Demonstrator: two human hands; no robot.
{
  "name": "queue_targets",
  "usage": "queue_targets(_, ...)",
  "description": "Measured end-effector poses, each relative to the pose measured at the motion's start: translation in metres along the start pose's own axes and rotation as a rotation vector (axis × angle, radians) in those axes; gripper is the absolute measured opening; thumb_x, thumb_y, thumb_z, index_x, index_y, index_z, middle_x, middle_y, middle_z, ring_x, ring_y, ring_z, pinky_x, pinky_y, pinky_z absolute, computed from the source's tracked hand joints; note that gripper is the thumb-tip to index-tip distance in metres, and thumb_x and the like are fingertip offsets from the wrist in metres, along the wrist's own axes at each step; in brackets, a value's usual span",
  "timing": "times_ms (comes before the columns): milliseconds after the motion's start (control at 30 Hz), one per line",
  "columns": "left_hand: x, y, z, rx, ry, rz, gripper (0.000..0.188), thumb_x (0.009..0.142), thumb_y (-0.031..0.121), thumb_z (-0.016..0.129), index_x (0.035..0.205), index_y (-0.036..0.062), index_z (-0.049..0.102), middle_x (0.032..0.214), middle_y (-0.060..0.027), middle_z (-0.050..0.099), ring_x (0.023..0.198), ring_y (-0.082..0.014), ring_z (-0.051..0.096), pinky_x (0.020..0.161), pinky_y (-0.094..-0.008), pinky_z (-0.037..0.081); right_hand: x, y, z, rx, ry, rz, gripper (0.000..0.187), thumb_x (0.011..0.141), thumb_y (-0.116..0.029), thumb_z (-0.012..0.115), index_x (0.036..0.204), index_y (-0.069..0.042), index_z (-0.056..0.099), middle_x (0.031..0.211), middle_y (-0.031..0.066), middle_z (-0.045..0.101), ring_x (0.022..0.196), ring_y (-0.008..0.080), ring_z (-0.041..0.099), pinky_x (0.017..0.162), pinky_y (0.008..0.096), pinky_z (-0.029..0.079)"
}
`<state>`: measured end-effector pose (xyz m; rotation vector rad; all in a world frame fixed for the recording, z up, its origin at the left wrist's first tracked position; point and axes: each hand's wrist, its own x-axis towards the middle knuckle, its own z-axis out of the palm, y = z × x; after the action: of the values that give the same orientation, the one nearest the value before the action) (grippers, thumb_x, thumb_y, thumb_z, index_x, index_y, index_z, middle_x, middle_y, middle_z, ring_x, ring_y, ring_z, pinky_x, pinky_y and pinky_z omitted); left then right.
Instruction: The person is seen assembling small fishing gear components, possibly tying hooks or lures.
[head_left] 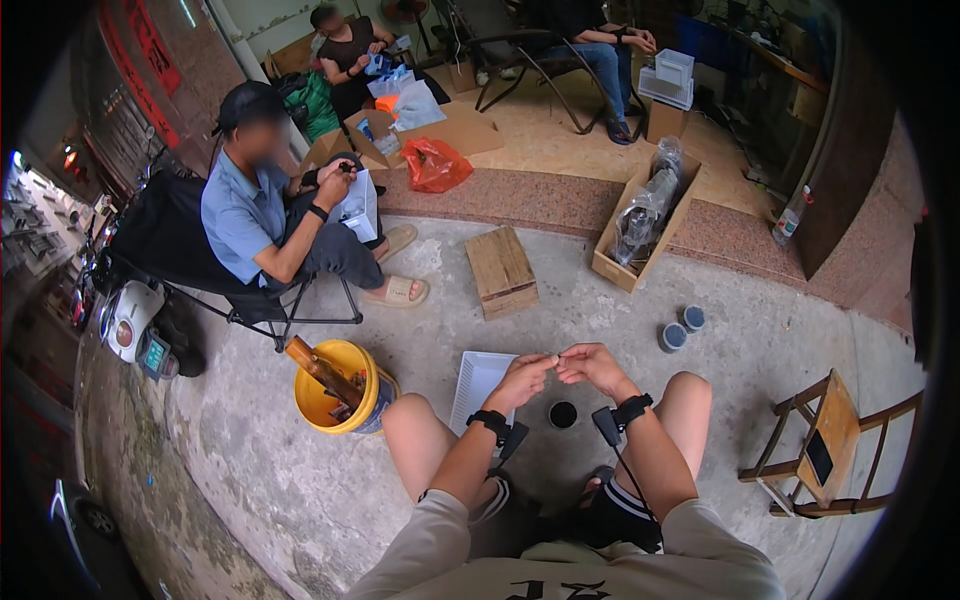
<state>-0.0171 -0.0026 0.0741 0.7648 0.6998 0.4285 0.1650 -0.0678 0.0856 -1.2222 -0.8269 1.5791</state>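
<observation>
My left hand (524,381) and my right hand (594,369) meet in front of my knees, fingertips pinched close together. Whatever sits between the fingertips is too small to make out. Both wrists wear black straps with a dark device attached. A white plastic basket (474,388) lies on the ground just beyond my left hand, partly covered by it. Below and between the hands stands a small round tub (563,414) with dark contents.
A yellow bucket (378,380) stands left of my knee. Ahead are a wooden block (500,270) and a long cardboard box (618,270). Two round containers (673,337) sit right; a wooden chair (828,440) holds a phone (819,457). A seated person (245,205) works at left.
</observation>
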Motion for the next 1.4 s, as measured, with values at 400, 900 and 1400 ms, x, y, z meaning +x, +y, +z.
queue_targets(400, -0.003, 0.000, 0.004, 0.162, 0.070, 0.023, 0.016, 0.086, 0.022, 0.068, 0.087, 0.0070, 0.063, 0.058, 0.0095, 0.040, 0.044, -0.0012, 0.029, 0.041, -0.0204, 0.019, 0.003, 0.003, 0.003, -0.160, 0.126, 0.036, 0.016, 0.087, -0.010, 0.062, 0.096, 0.004, 0.062, 0.081, 0.0105, 0.067, 0.069, 0.0167, 0.066, 0.063, 0.0267, 0.055)
queue_targets(900, 0.001, -0.002, 0.001, 0.228, 0.121, 0.032, 0.023, 0.085, 0.024, 0.069, 0.095, 0.0024, 0.065, 0.058, 0.0081, 0.042, 0.044, -0.0025, 0.028, 0.041, -0.0216, 0.019, 0.010, 0.017, 0.000, -0.135, 0.138, 0.019, 0.014, 0.085, -0.009, 0.064, 0.093, 0.002, 0.062, 0.079, 0.0079, 0.066, 0.067, 0.0132, 0.064, 0.061, 0.0248, 0.053)
queue_targets(1400, 0.008, -0.011, -0.004, 0.467, 0.207, 0.101, 0.029, 0.081, 0.024, 0.071, 0.099, 0.0005, 0.068, 0.065, 0.0035, 0.056, 0.046, -0.0031, 0.036, 0.042, -0.0201, 0.026, 0.015, 0.027, -0.003, -0.187, 0.119, -0.063, 0.012, 0.084, -0.009, 0.064, 0.090, 0.001, 0.063, 0.079, 0.0066, 0.066, 0.067, 0.0120, 0.062, 0.060, 0.0241, 0.051)
